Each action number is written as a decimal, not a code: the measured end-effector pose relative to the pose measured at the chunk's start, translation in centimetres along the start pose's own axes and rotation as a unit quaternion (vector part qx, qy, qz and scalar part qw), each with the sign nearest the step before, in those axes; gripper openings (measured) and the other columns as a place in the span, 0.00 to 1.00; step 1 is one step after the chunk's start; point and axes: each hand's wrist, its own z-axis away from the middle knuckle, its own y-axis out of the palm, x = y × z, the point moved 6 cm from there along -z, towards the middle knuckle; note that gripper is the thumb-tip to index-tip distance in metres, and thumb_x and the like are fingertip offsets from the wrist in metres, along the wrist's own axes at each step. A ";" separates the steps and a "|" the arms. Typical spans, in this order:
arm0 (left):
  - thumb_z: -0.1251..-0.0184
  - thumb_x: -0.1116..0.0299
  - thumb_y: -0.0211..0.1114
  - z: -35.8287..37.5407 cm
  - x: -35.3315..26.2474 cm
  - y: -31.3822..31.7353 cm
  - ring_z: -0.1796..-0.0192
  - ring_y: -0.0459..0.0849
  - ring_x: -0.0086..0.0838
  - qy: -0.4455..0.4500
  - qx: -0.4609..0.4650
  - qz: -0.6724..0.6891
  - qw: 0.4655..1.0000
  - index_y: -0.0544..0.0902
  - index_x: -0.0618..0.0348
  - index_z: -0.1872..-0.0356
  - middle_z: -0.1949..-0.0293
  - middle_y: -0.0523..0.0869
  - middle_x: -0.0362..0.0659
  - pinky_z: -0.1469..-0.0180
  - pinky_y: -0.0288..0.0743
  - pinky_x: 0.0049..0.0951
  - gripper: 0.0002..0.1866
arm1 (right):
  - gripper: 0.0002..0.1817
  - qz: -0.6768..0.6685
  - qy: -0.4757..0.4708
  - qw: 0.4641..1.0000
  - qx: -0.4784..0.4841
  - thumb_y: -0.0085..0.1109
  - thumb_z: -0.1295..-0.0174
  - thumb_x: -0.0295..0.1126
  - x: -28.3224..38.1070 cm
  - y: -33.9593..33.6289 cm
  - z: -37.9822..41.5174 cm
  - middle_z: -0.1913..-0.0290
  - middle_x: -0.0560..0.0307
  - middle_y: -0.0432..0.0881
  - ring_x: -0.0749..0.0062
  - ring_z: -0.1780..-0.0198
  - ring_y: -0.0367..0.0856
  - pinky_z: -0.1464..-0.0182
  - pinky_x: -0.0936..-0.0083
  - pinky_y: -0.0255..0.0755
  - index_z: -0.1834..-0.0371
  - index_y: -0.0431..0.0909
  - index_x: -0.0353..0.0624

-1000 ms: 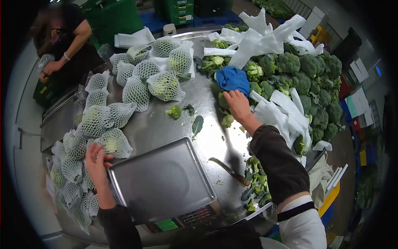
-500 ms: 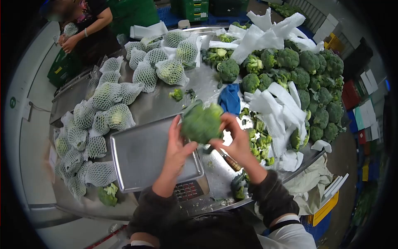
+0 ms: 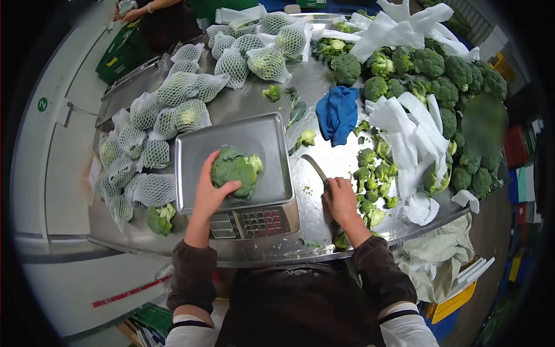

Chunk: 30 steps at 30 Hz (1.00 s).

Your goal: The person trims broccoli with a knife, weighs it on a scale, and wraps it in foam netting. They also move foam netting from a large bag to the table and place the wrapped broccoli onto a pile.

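Observation:
My left hand (image 3: 209, 194) is closed round a broccoli head (image 3: 234, 173), thumb across its near side and fingers along its left. The broccoli is over the metal pan (image 3: 189, 141) of a weighing scale, its cut stem turned to the right. The scale's keypad (image 3: 261, 222) faces me. To the right of the scale, my right hand (image 3: 343, 203) grips the handle of a knife with a curved blade (image 3: 316, 168), low at the steel table. The handle is mostly hidden under my fingers. Several small broccoli pieces (image 3: 366, 173) lie just right of that hand.
Netted broccoli heads (image 3: 189, 115) cover the table's left side. A bare head (image 3: 162, 220) sits left of the scale. Beyond the knife lies a blue cloth (image 3: 337, 113). White foam nets (image 3: 411, 130) and piled broccoli (image 3: 444, 91) fill the right. Another person's hand (image 3: 132, 14) shows at top left.
The broccoli, held between both hands before, is now in my left hand over the scale pan. My right hand has left it and taken hold of the knife. The view has shifted.

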 end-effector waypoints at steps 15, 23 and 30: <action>0.47 0.81 0.60 5.3 -6.2 0.0 0.39 0.69 0.33 0.105 -0.228 0.041 0.967 0.70 0.63 0.44 0.42 0.72 0.48 0.41 0.64 0.32 0.25 | 0.28 0.193 0.050 0.923 -0.329 0.63 0.52 0.31 -12.4 -18.3 -9.1 0.47 0.47 0.70 0.54 0.45 0.67 0.41 0.61 0.58 0.45 0.67 0.40; 0.47 0.81 0.60 6.2 -8.9 11.1 0.47 0.76 0.29 0.036 0.022 0.205 0.978 0.72 0.64 0.49 0.50 0.77 0.47 0.46 0.69 0.28 0.20 | 0.17 0.077 -0.094 0.911 -0.395 0.54 0.46 0.26 -7.9 -20.6 -7.3 0.51 0.51 0.74 0.57 0.46 0.69 0.44 0.64 0.61 0.52 0.74 0.40; 0.42 0.76 0.61 4.5 -11.7 18.4 0.53 0.78 0.25 0.044 0.076 0.252 0.964 0.71 0.65 0.46 0.54 0.79 0.43 0.51 0.70 0.26 0.21 | 0.12 -0.213 -0.126 0.963 -0.105 0.55 0.41 0.30 3.6 -13.3 -0.2 0.71 0.50 0.77 0.66 0.71 0.75 0.67 0.73 0.70 0.56 0.75 0.39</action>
